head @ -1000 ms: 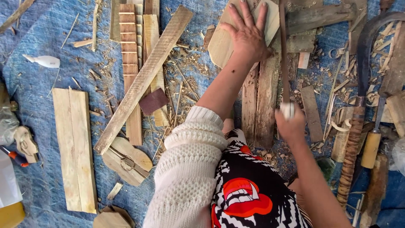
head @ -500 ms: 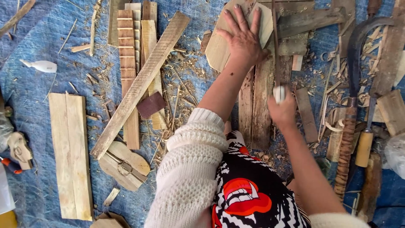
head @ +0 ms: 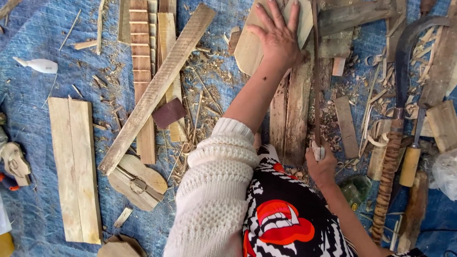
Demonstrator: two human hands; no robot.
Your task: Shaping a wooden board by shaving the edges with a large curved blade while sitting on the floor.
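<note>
My left hand [head: 278,40] lies flat, fingers spread, on a pale rounded wood piece [head: 247,52] at the top of the view. That piece rests on dark weathered planks [head: 297,114]. My right hand [head: 322,169] is closed on the pale handle of a thin long blade [head: 315,76]. The blade runs straight up along the planks, just right of my left hand. My left arm wears a white knit sleeve and my right forearm is bare.
A blue tarp [head: 33,85] strewn with shavings covers the floor. On the left lie a long diagonal slat [head: 157,88], a notched strip [head: 140,57], a wide pale board [head: 74,166] and a white object [head: 40,65]. On the right lie a curved sickle [head: 397,100] and a wooden-handled tool [head: 412,162].
My right hand has drawn back toward my body with the blade's handle. My left hand has stayed pressed on the pale wood piece.
</note>
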